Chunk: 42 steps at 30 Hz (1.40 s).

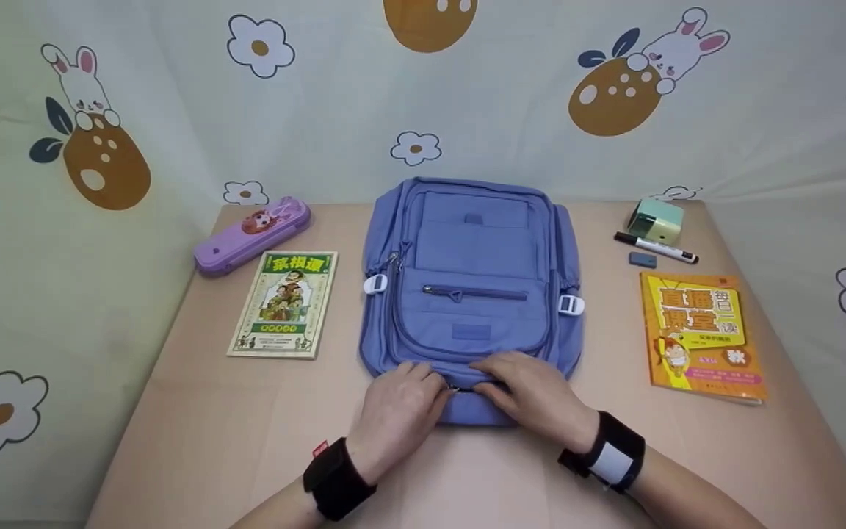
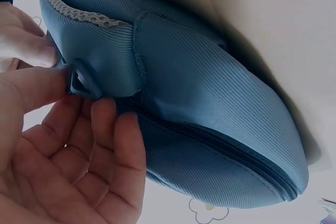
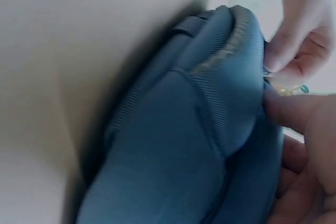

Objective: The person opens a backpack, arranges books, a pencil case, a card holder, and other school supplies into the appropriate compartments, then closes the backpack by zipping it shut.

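A blue backpack (image 1: 474, 250) lies front side up on the table, its near end toward me. At that near end my left hand (image 1: 402, 408) pinches a zipper pull (image 2: 85, 81) between thumb and fingers; the loop of the pull shows in the left wrist view. Close beside it, my right hand (image 1: 537, 397) grips the backpack's fabric by the same zipper, thumb on the near side and fingers over the top. In the right wrist view the right thumb (image 3: 289, 109) presses on the cloth, with part of the fingers hidden behind the bag.
Left of the backpack are a purple pencil case (image 1: 252, 236) and a green-bordered book (image 1: 283, 305). To the right lie an orange book (image 1: 702, 338), a small blue eraser (image 1: 642, 259), a marker (image 1: 656, 247) and a mint-green pencil sharpener (image 1: 656, 220). Patterned cloth (image 1: 320, 117) hangs around the table.
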Each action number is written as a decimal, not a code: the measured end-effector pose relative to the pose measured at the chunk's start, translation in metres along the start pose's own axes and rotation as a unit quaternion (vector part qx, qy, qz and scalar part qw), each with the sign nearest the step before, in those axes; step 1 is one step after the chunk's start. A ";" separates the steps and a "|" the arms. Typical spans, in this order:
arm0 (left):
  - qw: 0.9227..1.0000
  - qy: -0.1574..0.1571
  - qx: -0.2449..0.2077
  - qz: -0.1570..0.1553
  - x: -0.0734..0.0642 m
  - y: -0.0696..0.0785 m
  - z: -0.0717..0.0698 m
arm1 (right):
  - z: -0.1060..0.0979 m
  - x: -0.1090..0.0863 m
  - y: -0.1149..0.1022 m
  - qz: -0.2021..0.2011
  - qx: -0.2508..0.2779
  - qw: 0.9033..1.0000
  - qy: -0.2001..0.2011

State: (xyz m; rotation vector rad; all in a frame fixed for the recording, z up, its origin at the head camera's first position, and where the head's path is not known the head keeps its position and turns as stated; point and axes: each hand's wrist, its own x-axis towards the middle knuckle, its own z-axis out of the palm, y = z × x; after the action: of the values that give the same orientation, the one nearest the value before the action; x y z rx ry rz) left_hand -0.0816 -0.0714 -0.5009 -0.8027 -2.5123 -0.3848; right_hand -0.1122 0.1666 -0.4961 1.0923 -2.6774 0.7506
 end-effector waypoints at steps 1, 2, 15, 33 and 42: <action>1.000 0.002 -0.003 0.000 0.000 0.000 0.000 | 0.001 0.000 0.000 0.003 -0.002 1.000 0.003; 1.000 0.002 -0.004 -0.001 0.000 -0.001 0.000 | 0.001 0.001 0.001 0.006 -0.002 1.000 0.006; 0.996 -0.044 -0.016 -0.077 -0.015 -0.022 -0.021 | 0.000 0.003 0.004 0.020 -0.007 1.000 0.024; 0.992 -0.050 -0.067 -0.090 -0.020 -0.033 -0.018 | -0.001 0.013 -0.012 0.003 -0.017 1.000 0.000; 0.993 -0.054 -0.048 -0.096 -0.019 -0.031 -0.018 | 0.007 0.029 -0.024 -0.025 -0.056 0.998 0.007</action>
State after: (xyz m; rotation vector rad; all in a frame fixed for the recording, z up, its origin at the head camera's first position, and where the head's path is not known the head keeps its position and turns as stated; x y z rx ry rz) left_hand -0.0807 -0.1117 -0.4989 -0.6334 -2.6992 -0.5439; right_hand -0.1163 0.1301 -0.4832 1.1171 -2.6347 0.5883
